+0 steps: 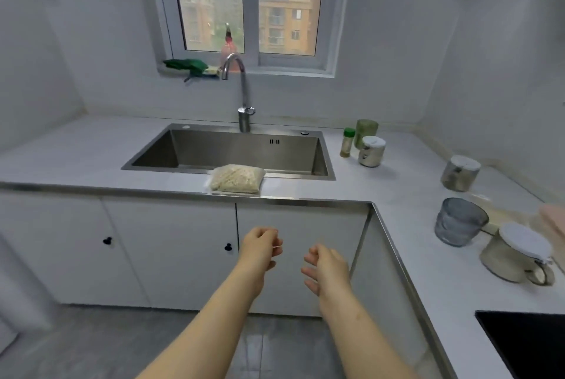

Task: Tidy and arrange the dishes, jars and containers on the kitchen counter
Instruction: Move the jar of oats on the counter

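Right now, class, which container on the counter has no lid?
The ribbed blue-grey glass, open-topped; the jar and mug beside it wear white lids.

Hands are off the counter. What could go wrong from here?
The clear bag lies across the sink rim, near the counter front edge; a nudge might tip it either way.
The ribbed glass stands close to the lidded mug; reaching for one may knock the other.
The left hand seems to pinch a thin white strand, likely weakening its grip.

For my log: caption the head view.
Left hand and right hand raised before counter; food bag at sink's edge, jars at right.
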`<action>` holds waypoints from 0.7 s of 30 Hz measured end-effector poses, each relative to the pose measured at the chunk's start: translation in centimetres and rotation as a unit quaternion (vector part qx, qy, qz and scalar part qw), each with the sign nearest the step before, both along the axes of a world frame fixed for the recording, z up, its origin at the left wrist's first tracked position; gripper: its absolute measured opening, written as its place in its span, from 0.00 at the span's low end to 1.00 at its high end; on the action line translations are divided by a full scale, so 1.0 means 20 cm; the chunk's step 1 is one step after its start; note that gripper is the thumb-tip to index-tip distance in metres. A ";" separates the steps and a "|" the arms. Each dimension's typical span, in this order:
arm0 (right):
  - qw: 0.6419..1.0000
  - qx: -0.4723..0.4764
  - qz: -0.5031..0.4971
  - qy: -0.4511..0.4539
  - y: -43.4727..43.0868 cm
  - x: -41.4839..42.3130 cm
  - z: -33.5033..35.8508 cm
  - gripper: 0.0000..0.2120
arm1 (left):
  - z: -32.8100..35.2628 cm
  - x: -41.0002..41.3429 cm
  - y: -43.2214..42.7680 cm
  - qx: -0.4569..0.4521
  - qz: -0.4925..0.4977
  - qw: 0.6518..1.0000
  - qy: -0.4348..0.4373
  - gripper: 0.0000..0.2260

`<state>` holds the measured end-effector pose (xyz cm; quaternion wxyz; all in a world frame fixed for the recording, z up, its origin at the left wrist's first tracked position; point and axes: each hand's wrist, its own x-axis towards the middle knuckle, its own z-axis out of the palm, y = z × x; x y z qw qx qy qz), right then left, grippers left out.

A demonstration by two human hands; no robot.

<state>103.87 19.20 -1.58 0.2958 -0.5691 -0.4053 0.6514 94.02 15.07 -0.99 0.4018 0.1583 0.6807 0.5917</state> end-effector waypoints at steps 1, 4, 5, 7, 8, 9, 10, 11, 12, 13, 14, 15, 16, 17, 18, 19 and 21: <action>1.000 0.002 0.011 0.003 0.06 -0.04 -0.01 0.07 | -0.01 -0.04 0.05 0.000 0.011 1.000 -0.001 0.06; 0.999 0.008 0.042 0.004 0.27 -0.17 0.00 0.07 | -0.01 -0.15 0.22 -0.004 0.038 0.999 -0.009 0.05; 0.999 0.007 0.053 0.004 0.35 -0.21 0.00 0.07 | 0.00 -0.20 0.28 -0.004 0.049 0.999 -0.007 0.05; 0.997 0.018 0.073 0.005 0.49 -0.30 -0.02 0.07 | 0.01 -0.29 0.39 -0.005 0.076 0.997 0.002 0.05; 0.997 0.024 0.079 0.009 0.54 -0.33 -0.01 0.08 | 0.03 -0.33 0.41 -0.006 0.086 0.996 0.008 0.05; 0.996 0.026 0.089 0.017 0.61 -0.39 -0.02 0.08 | 0.03 -0.38 0.46 -0.003 0.101 0.995 0.012 0.05; 0.995 0.026 0.094 0.021 0.65 -0.44 -0.03 0.09 | 0.03 -0.42 0.49 0.000 0.112 0.994 0.014 0.05; 0.995 0.020 0.100 0.019 0.69 -0.48 -0.04 0.10 | 0.03 -0.46 0.52 -0.005 0.121 0.993 0.015 0.05; 0.994 0.013 0.106 0.014 0.73 -0.53 -0.05 0.11 | 0.01 -0.50 0.55 -0.013 0.131 0.991 0.018 0.05; 0.994 0.007 0.112 0.012 0.76 -0.56 -0.07 0.11 | 0.00 -0.53 0.57 -0.020 0.139 0.990 0.023 0.06; 0.993 0.005 0.117 0.013 0.77 -0.59 -0.08 0.11 | -0.02 -0.56 0.57 -0.023 0.150 0.988 0.032 0.06; 0.992 0.000 0.123 0.011 0.80 -0.64 -0.11 0.11 | -0.04 -0.61 0.60 -0.025 0.167 0.985 0.040 0.06; 0.992 0.001 0.123 0.006 0.82 -0.66 -0.12 0.10 | -0.06 -0.63 0.62 -0.024 0.186 0.981 0.055 0.07; 0.992 -0.002 0.123 0.001 0.85 -0.70 -0.13 0.09 | -0.07 -0.69 0.64 -0.025 0.204 0.976 0.072 0.07; 0.993 -0.002 0.121 -0.003 0.88 -0.74 -0.14 0.08 | -0.08 -0.73 0.67 -0.029 0.215 0.972 0.093 0.07; 0.993 0.000 0.120 -0.003 0.91 -0.78 -0.15 0.07 | -0.09 -0.78 0.70 -0.033 0.220 0.968 0.114 0.07; 0.993 0.005 0.117 -0.013 0.96 -0.86 -0.17 0.05 | -0.11 -0.90 0.76 -0.051 0.220 0.962 0.153 0.08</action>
